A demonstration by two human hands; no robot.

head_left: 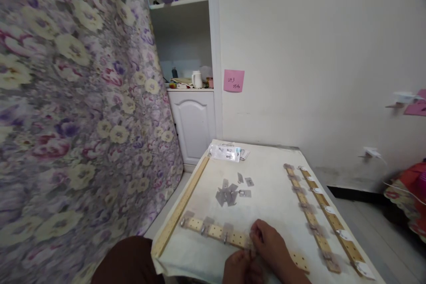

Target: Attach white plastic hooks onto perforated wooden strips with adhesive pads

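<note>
A pale wooden strip (216, 231) with small drilled holes lies across the near part of the table. Along it sit several clear square plates with metal hooks, such as the hook plate (226, 234) left of my hands. My right hand (269, 240) is closed, thumb and fingers pinching the edge of another clear hook plate (248, 244) at the strip. From the near side, my left hand (238, 267) is closed too, its fingertips at the lower edge of that same plate. Fingers partly hide it. Beyond the strip rests a pile of loose clear hook plates (227, 195).
Two hook-fitted wooden strips stand out at right: one with clear plates (311, 217), one with white plates (333, 217). A bare wooden bar (181, 204) runs along the table's left edge. Clear packaging (225, 153) lies at the back. A floral curtain (83, 97) hangs left.
</note>
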